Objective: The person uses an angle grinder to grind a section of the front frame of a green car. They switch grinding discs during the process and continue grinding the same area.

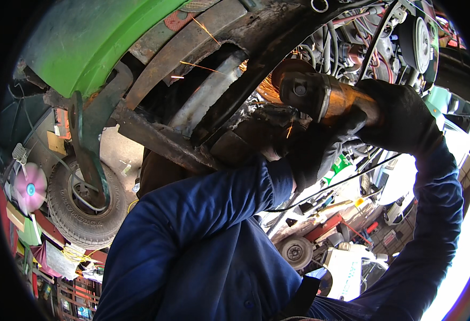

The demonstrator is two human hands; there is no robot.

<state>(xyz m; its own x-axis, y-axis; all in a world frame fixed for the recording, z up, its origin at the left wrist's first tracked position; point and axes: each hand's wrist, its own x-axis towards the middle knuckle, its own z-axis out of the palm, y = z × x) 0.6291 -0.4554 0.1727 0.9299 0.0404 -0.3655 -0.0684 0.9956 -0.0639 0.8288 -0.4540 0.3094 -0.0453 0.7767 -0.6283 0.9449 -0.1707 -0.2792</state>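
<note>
An angle grinder with a worn orange body and dark gear head is held up against the vehicle's dark metal frame. Orange sparks stream off its disc and scatter to the left. My right hand, in a black glove, wraps around the rear of the body. Below it my left hand, gloved too, is closed against the underside of the grinder. Part of its grip is hidden. Further left, a rusty curved metal piece runs beside a green body panel.
Hoses and wires of an engine bay lie just beyond the grinder, near a round air filter housing. A rusty crossbar spans in front of me. A tyre stands at the left, and another wheel lies behind my arms.
</note>
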